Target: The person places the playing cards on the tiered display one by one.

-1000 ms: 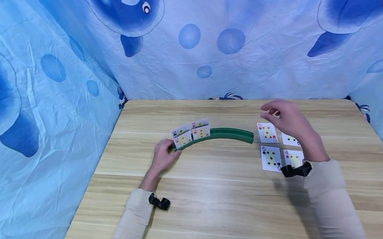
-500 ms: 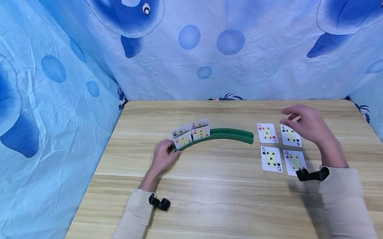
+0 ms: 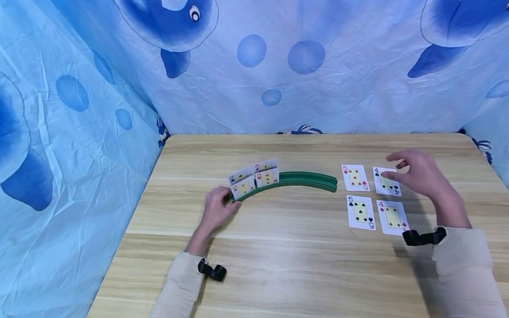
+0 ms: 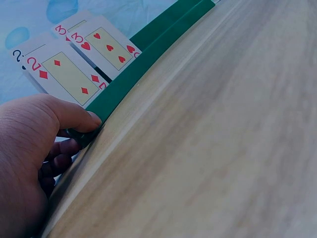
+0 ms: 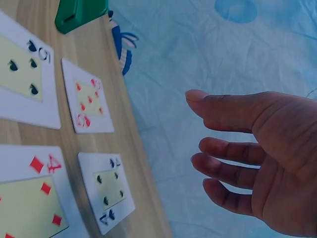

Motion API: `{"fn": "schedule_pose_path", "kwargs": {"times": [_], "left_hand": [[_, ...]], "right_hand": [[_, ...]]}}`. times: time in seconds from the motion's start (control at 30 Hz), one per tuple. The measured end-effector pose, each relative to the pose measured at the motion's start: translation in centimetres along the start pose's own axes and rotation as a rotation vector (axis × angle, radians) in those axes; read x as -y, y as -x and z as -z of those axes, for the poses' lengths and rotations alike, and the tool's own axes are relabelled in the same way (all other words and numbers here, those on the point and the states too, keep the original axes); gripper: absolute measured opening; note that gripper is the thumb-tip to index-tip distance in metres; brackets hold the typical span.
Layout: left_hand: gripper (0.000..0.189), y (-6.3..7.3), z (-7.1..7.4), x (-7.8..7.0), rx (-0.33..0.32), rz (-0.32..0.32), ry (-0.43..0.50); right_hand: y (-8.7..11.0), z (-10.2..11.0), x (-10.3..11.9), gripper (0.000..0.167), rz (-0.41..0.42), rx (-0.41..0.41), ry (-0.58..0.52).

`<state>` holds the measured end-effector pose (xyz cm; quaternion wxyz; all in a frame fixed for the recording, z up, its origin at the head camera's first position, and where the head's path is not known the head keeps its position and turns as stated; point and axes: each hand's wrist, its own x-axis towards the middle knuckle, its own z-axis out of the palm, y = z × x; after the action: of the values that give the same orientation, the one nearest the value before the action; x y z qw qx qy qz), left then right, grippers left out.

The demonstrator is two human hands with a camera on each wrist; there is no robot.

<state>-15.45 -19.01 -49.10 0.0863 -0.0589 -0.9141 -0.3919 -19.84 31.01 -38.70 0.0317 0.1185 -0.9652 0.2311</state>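
My left hand (image 3: pixel 215 207) grips the left end of a curved green card holder (image 3: pixel 308 179), thumb on its front and fingers behind. Upright in its left part stand the two of diamonds (image 4: pixel 67 82) and three of hearts (image 4: pixel 106 45) in front. Behind them, partly hidden, are a black two (image 4: pixel 18 55) and a red three (image 4: pixel 60 29). At the right my right hand (image 3: pixel 422 175) hovers over the four of spades (image 3: pixel 385 186), fingers loosely bent and holding nothing. Beside that card lie the five of hearts (image 3: pixel 355 177), five of spades (image 3: pixel 361 212) and four of diamonds (image 3: pixel 391 217).
The holder's groove runs on rightward from the standing cards, ending just left of the loose face-up cards. A blue curtain (image 3: pixel 270 97) with whale prints hangs behind the wooden table (image 3: pixel 275 265) and along its left side.
My right hand has moved right and lower, from above the five of hearts to over the four of spades. My left hand keeps its grip on the holder.
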Motion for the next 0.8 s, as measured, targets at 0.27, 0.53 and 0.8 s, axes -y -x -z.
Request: {"fn": "schedule_pose_path", "kwargs": {"times": [0.27, 0.53, 0.8], "left_hand": [[0.034, 0.1, 0.1, -0.1, -0.006, -0.012, -0.012], [0.033, 0.1, 0.1, -0.1, -0.014, -0.015, -0.011], [0.034, 0.1, 0.0, 0.0, -0.015, -0.018, -0.023]], "right_hand": [[0.0, -0.9, -1.5, 0.056, -0.107, 0.089, -0.018], [-0.3, -2.5, -3.1, 0.063, -0.181, 0.176, -0.016], [-0.5, -3.5, -4.5, 0.068, -0.182, 0.266, -0.011]]}}
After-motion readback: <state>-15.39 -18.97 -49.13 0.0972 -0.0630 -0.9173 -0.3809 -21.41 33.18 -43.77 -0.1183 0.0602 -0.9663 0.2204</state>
